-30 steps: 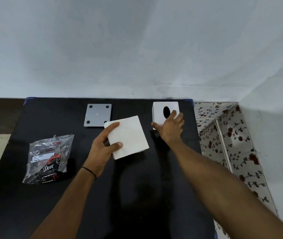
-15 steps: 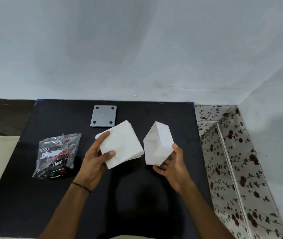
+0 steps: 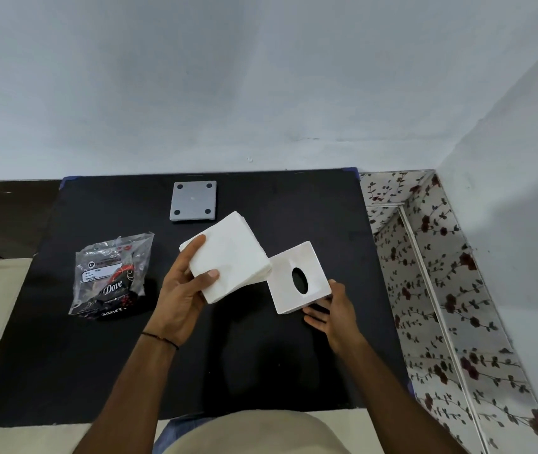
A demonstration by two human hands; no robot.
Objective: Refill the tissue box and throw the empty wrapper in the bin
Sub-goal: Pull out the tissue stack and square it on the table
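Observation:
My left hand [image 3: 184, 290] holds a white stack of tissues [image 3: 228, 253] above the black table top [image 3: 261, 371], thumb on top and fingers along its left edge. My right hand [image 3: 331, 314] grips the white tissue box [image 3: 297, 278] from below, its face with the dark oval slot turned up towards me. The stack's right corner overlaps the box's left edge. A crumpled clear plastic wrapper [image 3: 112, 273] with dark "Dove" print lies on the table to the left of my left hand.
A grey square plate [image 3: 193, 201] with black round feet at its corners lies near the table's back edge. A floral-patterned container [image 3: 431, 290] stands against the table's right side. A pale wall rises behind the table.
My right hand lifted the box from the back of the table, brought it towards me and turned its slotted face up. The tissue stack moved right until it met the box.

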